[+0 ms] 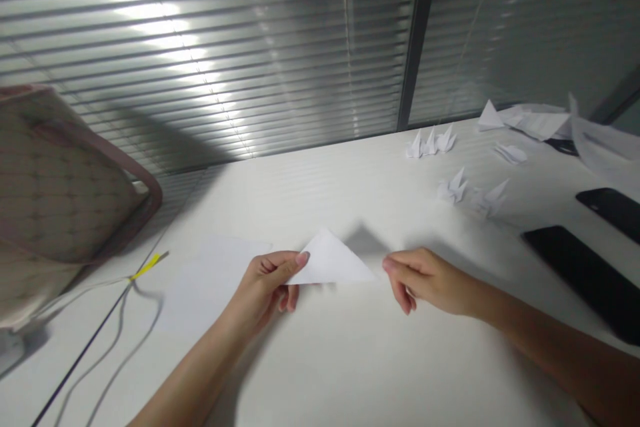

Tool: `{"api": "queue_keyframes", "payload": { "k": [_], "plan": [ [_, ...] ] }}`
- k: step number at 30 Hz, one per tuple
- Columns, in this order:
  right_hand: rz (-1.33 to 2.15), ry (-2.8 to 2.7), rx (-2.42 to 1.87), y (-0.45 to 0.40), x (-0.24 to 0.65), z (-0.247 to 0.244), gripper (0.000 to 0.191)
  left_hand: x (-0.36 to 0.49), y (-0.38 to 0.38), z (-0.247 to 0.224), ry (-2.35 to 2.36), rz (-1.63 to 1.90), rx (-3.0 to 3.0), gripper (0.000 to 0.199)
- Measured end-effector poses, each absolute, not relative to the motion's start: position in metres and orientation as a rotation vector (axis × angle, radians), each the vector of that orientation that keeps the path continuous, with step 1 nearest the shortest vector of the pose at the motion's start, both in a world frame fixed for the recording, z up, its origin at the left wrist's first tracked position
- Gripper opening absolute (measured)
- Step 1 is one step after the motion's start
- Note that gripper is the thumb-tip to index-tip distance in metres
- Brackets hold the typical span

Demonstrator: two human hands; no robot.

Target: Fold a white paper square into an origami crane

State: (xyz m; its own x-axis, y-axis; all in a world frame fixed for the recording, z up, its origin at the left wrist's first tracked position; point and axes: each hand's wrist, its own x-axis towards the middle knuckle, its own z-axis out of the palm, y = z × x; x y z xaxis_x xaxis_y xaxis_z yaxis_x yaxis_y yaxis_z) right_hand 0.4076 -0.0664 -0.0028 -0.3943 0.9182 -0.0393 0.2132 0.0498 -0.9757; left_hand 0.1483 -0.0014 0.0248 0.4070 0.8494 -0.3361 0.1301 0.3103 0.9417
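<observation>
you've got two hands [273, 283], one folded paper triangle [333, 260], five little paper cranes [455, 188] (row of three, plus two nearer you), two black phones [580, 277], one bag [65, 187] and one yellow tie [147, 267]. overlapping loose papers [543, 121]? can't count those, tbh.

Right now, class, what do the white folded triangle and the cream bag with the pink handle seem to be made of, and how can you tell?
White folded triangle: matte paper, judging by its thin body and crisp, straight edges.
Cream bag with the pink handle: perhaps dull coated fabric or imitation leather; crossing lines suggest patterned or quilted material, but blur hides the texture.
</observation>
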Motion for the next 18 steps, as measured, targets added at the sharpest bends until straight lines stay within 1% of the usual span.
{"api": "queue_keyframes", "payload": {
  "k": [1,2,3,4,6,7,9,13,15,18],
  "plan": [
    [1.318,-1.655,-1.156,-0.064,0.410,-0.004,0.045,0.148,-0.002,0.024,1.053,0.604,1.165,0.033],
    [1.252,-1.634,-1.163,-0.063,0.411,-0.005,0.039,0.148,-0.002,0.023,1.038,0.585,1.153,0.034],
    [1.183,-1.630,-1.156,-0.062,0.412,-0.007,0.027,0.149,-0.003,0.023,1.021,0.561,1.142,0.035],
    [1.127,-1.656,-1.132,-0.061,0.412,-0.009,0.020,0.150,-0.005,0.021,1.003,0.532,1.132,0.035],
    [1.052,-1.768,-1.037,-0.062,0.409,-0.011,0.029,0.154,-0.010,0.019,0.965,0.464,1.117,0.034],
    [1.040,-1.831,-0.974,-0.063,0.408,-0.012,0.028,0.156,-0.013,0.019,0.944,0.429,1.111,0.032],
    [1.070,-1.896,-0.868,-0.064,0.405,-0.011,0.021,0.159,-0.018,0.018,0.900,0.363,1.101,0.030],
    [1.209,-1.804,-0.815,-0.066,0.402,-0.007,0.016,0.160,-0.025,0.021,0.774,0.211,1.094,0.032],
    [1.279,-1.761,-0.772,-0.065,0.400,-0.006,0.016,0.161,-0.028,0.022,0.738,0.168,1.120,0.032],
    [1.355,-1.735,-0.702,-0.065,0.396,-0.007,0.019,0.165,-0.031,0.021,0.784,0.226,1.175,0.030]
  ]
}}
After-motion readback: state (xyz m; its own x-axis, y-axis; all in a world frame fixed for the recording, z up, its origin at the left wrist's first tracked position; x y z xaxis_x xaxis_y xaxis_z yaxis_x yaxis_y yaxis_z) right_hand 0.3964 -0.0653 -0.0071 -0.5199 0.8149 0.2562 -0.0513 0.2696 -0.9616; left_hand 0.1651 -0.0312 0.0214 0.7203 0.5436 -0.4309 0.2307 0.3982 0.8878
